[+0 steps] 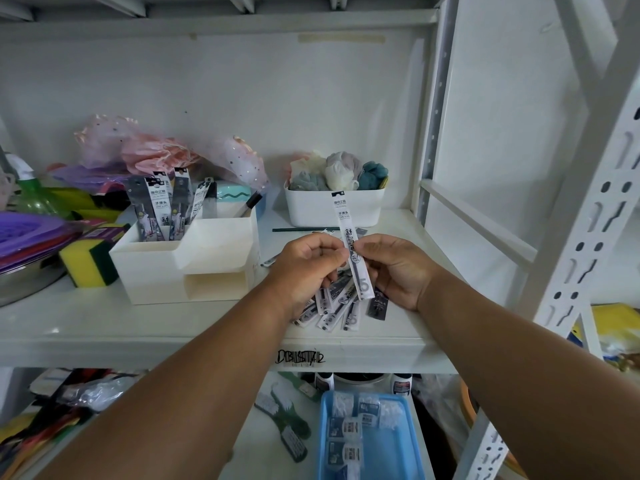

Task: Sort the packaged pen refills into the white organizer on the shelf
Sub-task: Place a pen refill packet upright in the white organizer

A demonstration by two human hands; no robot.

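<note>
A long white pen refill pack (343, 216) stands nearly upright above the shelf. My left hand (304, 268) and my right hand (394, 268) both pinch it near its middle. Beneath my left hand, a fan of several more refill packs (337, 306) lies near the shelf's front edge; whether that hand also holds some is hidden. The white organizer (173, 268) sits to the left on the shelf, with several dark refill packs (162, 206) standing in its back left compartment.
A white bin (332, 209) of cloth balls stands behind my hands. A yellow-green sponge (88, 261), a metal bowl and purple items crowd the left. A white shelf post (585, 216) rises at right. On the lower shelf sits a blue tray (325, 445).
</note>
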